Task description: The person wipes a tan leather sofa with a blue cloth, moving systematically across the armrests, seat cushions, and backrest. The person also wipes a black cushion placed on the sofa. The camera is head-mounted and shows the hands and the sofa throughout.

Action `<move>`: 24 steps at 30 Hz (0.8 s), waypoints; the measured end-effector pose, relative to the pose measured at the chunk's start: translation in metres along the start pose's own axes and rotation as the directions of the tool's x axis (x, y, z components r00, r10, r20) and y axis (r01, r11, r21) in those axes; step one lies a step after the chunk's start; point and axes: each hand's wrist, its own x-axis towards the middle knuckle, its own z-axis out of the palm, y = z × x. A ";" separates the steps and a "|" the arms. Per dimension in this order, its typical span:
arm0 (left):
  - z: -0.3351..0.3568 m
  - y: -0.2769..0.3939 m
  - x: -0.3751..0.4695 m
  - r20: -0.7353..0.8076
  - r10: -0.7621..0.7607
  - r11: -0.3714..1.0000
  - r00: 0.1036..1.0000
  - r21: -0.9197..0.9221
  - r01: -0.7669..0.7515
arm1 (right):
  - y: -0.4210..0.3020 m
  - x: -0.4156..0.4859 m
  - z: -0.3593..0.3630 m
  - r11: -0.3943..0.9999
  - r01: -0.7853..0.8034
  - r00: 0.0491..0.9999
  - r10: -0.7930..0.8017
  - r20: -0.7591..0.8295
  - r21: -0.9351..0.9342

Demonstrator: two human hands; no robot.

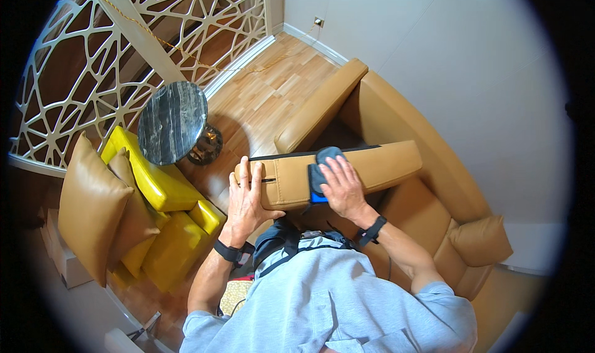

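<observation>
A long tan leather cushion [386, 164] is held up on its side before me, its narrow side facing up. My left hand [246, 199] grips its left end, fingers spread over the top beside a stitched seam and a short dark zipper or slit. Dark fabric edges the cushion's far side. My right hand [344, 185] lies on a folded dark grey cloth [317, 178], pressing it against the leather near the middle. Below the cloth shows a bright blue patch [319, 198], and I cannot tell whether it belongs to the cloth.
A tan leather sofa [409, 120] curves along the wall at right, with a small cushion [481, 241]. At left are a round marble-topped side table [173, 123], a yellow armchair [179, 255] and tan pillows [93, 209]. An orange twisted cord [153, 34] crosses before the lattice screen [83, 78].
</observation>
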 end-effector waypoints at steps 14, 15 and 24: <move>0.019 -0.067 -0.010 -0.009 -0.007 0.997 1.000 0.080 0.007 | -0.067 0.058 0.064 0.965 0.215 0.966 -0.232 0.110 0.150; 0.019 -0.072 -0.009 -0.025 0.004 0.998 1.000 0.065 -0.002 | -0.062 0.059 0.064 0.962 0.229 0.959 -0.249 0.134 0.147; 0.022 -0.062 0.006 0.065 -0.032 0.962 0.997 0.273 0.013 | 0.012 0.017 0.031 0.999 0.046 0.984 -0.045 0.172 -0.002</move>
